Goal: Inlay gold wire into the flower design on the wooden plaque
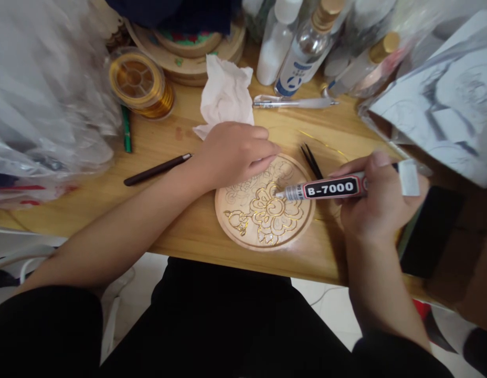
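A round wooden disc (243, 228) with a flower outline in gold wire lies near the table's front edge. My left hand (233, 152) rests on the disc's upper left part, fingers curled and pressed onto it. My right hand (379, 197) grips a glue tube marked B-7000 (330, 188), held sideways. The tube's nozzle tip touches the flower's middle on the disc.
Black tweezers (312, 161) lie right of the disc. A dark pencil (157, 169), a gold wire spool (141, 84), a crumpled tissue (225, 94), a pen (294, 103) and several bottles (302, 52) sit behind. Plastic bags (42, 94) crowd the left; printed sheets (444, 105) the right.
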{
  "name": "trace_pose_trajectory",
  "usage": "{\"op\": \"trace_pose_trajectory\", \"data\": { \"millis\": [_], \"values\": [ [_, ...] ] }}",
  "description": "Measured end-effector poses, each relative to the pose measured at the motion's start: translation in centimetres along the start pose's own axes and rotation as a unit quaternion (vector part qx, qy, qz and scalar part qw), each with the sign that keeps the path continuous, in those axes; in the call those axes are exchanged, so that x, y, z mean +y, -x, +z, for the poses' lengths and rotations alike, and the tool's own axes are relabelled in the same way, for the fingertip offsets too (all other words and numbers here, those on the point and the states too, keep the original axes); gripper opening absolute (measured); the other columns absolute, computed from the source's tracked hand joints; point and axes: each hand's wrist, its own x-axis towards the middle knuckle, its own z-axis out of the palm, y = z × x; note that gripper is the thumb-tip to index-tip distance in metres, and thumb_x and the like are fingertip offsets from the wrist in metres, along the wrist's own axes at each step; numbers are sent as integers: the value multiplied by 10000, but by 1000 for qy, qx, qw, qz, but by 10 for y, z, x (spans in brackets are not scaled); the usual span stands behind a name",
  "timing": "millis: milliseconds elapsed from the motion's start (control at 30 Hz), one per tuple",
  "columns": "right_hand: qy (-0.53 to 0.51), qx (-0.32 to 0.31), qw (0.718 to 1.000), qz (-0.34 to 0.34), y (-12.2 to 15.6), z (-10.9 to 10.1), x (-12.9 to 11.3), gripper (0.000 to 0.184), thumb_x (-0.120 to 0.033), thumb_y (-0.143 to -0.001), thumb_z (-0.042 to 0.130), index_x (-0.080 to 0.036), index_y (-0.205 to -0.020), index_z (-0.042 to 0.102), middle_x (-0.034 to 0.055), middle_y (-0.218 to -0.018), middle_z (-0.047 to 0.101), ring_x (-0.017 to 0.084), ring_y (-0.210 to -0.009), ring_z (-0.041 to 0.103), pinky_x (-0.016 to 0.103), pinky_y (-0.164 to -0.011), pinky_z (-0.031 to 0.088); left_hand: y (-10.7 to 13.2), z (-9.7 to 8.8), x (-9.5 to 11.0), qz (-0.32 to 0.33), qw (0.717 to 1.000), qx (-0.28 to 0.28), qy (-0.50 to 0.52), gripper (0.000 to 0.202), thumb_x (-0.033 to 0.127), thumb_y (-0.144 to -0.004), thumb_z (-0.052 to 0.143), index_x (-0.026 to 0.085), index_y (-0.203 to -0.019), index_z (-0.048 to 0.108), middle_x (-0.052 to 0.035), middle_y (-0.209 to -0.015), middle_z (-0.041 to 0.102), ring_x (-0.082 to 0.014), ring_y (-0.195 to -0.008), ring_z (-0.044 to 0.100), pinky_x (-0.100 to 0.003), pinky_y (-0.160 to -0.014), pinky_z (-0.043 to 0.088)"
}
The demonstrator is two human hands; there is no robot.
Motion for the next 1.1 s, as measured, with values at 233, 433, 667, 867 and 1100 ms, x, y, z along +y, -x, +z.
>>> {"op": "trace_pose_trajectory", "data": {
  "millis": [233, 433, 667, 867, 1100],
  "values": [
    [-26, -11, 1000, -12, 0, 1, 3, 341, -341, -871, 632, -204, -560, 668, -61, -481, 619, 65, -311, 463, 206, -288, 329, 0, -1, 1, -3, 1000, -15, -11, 375, 351, -1023, 388, 220, -1045, 740, -29, -795, 667, -174, -740, 627, -305, -588, 355],
    [-35, -1, 999, -9, 0, 3, 1, 337, -337, -855, 643, -198, -548, 642, -59, -503, 641, 60, -319, 474, 200, -278, 322, -1, -2, 2, -6, 1000, -16, -11, 371, 341, -1026, 397, 200, -1046, 739, -36, -785, 662, -175, -742, 618, -297, -598, 337],
    [-32, 18, 999, -15, -1, 2, 3, 277, -284, -817, 652, -209, -552, 626, -81, -501, 653, 66, -323, 493, 200, -284, 348, 0, -1, 2, -12, 1000, -18, -11, 385, 354, -1024, 379, 219, -1014, 740, -30, -782, 656, -185, -745, 637, -309, -593, 345],
    [-28, 14, 999, -10, -1, 3, 4, 330, -340, -825, 656, -203, -526, 627, -63, -502, 654, 73, -301, 471, 220, -263, 306, 0, -1, 1, -16, 999, -22, -20, 369, 353, -1020, 393, 234, -1049, 742, -23, -794, 670, -171, -750, 635, -300, -594, 353],
    [-40, 24, 999, -5, -1, 5, 1, 325, -317, -833, 645, -190, -534, 630, -51, -501, 652, 73, -285, 467, 217, -249, 283, 0, -1, 1, -8, 1000, -14, -14, 368, 350, -1025, 391, 230, -1023, 738, -25, -813, 686, -171, -747, 631, -307, -585, 345]
  ]
}}
